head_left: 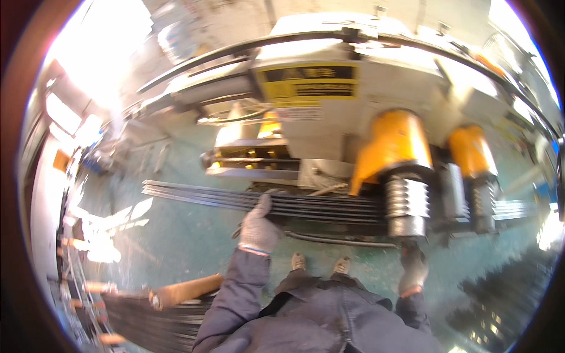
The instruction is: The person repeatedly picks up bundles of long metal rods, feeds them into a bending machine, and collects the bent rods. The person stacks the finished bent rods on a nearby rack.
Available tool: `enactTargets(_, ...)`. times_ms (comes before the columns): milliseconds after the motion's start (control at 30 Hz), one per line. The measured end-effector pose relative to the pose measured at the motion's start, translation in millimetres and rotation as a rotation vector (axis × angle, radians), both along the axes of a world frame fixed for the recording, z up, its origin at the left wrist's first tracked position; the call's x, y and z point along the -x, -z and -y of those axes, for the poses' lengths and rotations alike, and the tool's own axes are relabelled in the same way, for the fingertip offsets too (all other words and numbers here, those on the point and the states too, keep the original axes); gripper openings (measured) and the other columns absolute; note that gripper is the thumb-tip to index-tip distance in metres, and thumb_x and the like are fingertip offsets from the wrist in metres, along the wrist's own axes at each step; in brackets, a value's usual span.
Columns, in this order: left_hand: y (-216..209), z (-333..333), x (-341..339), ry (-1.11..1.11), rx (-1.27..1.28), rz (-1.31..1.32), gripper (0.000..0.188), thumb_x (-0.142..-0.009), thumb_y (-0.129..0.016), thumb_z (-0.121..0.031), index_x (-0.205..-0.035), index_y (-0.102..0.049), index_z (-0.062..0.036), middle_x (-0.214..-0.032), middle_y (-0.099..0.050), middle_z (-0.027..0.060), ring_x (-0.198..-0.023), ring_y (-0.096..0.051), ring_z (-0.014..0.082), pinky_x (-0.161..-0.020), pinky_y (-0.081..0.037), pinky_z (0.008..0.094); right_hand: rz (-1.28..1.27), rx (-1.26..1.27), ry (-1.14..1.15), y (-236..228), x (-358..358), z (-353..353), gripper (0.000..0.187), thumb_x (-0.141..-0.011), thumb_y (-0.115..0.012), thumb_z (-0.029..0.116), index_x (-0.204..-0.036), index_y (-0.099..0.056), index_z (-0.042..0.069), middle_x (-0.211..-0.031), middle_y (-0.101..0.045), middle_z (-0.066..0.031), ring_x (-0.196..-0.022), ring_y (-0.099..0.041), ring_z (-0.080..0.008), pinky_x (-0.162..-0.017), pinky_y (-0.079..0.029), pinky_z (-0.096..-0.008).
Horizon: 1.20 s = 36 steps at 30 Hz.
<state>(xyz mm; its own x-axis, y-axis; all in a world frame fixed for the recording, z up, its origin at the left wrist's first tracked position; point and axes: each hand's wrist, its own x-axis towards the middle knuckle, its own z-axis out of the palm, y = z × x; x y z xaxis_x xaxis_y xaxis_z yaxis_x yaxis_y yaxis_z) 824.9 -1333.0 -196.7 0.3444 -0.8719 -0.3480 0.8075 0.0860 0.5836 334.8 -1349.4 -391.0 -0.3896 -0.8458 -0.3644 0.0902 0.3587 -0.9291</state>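
A bundle of long dark metal strips (323,206) lies side by side across the front of a machine, its left ends jutting past the machine bed. My left hand (260,229), in a light knitted glove, grips the strips at their near edge, with one finger reaching over the top. The strips run right, beneath a ribbed silver roller (407,203) under an orange housing (395,144). Just on the near side of that roller is my right hand (414,269), also gloved. Its fingers are in shadow and blurred, so their hold does not show.
A second orange housing (471,152) with another ribbed roller stands farther right. A yellow and black warning label (309,81) marks the pale machine body. At lower left, a brown roll (185,291) lies by stacked dark strips (150,323). More dark stock (506,294) is at lower right.
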Motion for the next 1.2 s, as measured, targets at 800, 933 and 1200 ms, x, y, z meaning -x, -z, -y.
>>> enactTargets(800,18.6,-128.9,-519.3,-0.468,0.079,0.186,0.048,-0.117,-0.064,-0.036,-0.157,-0.055,-0.0112,-0.145,-0.066,0.0229,-0.13,-0.065,0.04,-0.116,-0.054,0.0626,-0.797,-0.372,-0.719,135.0,-70.8,-155.1,0.015,-0.097,-0.075,0.025,-0.092,-0.071,0.012,-0.088,-0.076,-0.0074,-0.084,-0.073,-0.0274,-0.072,-0.056,-0.0449)
enactTargets(933,16.4,-135.7,-513.7,-0.432,-0.048,0.421,0.05,-0.12,-0.058,-0.043,-0.154,-0.06,-0.0057,-0.14,-0.074,0.0207,-0.125,-0.073,0.0361,-0.112,-0.061,0.0579,-1.439,-0.624,-1.01,97.5,-75.1,-152.9,0.012,-0.095,-0.079,0.027,-0.091,-0.074,0.018,-0.099,-0.083,-0.0038,-0.101,-0.081,-0.025,-0.084,-0.062,-0.038)
enactTargets(1200,16.8,-151.6,-537.3,-0.266,-0.101,0.185,0.072,-0.118,-0.058,-0.056,-0.173,-0.046,-0.0123,-0.168,-0.054,0.0206,-0.15,-0.057,0.0419,-0.124,-0.049,0.0617,-0.243,-0.496,-0.13,40.7,-149.7,-111.0,0.033,-0.1,-0.071,0.035,-0.1,-0.082,0.004,-0.09,-0.078,-0.0035,-0.077,-0.07,-0.0146,-0.068,-0.053,-0.0325)
